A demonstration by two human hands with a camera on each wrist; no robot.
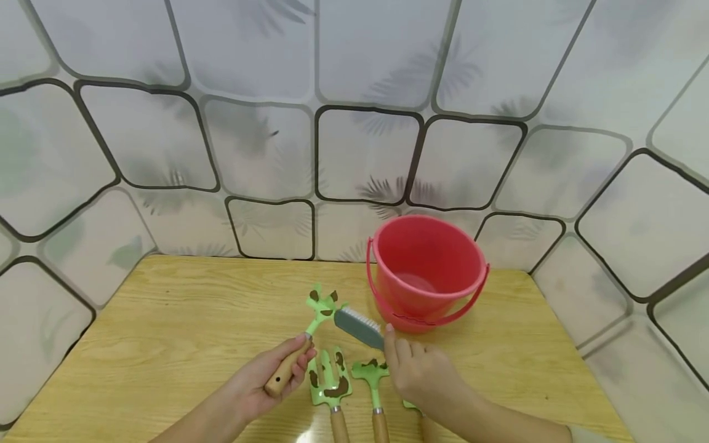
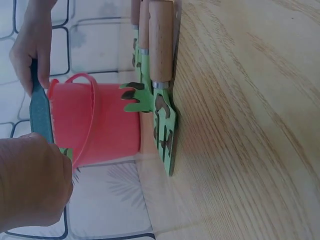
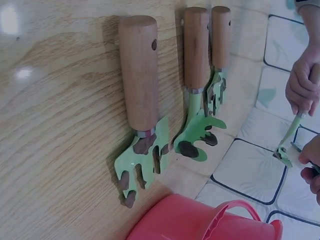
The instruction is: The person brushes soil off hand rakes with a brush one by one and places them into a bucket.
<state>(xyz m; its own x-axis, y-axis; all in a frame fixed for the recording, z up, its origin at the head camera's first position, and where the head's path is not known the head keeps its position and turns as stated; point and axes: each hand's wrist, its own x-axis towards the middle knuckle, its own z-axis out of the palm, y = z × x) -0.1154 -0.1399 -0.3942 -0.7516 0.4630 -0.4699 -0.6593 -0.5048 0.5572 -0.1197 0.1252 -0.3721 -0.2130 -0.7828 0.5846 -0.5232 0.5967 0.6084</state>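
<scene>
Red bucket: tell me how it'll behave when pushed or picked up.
The red bucket is probably light for its size: its plastic-looking wall appears thin. Pushed near the rim, it may tip, since the base is narrower than the mouth. The handle hangs down across the front, so it would likely swing when lifted.

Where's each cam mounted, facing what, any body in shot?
Head: worn on the head, facing forward and down over the table and bucket; left hand and right hand show.
Left wrist: on that wrist, image sideways, facing three tools on the table and the bucket; both hands show.
Right wrist: on that wrist, also sideways, facing those tools and part of the bucket; left hand and part of right hand show.
Both wrist views share the tools, bucket and hands.
</scene>
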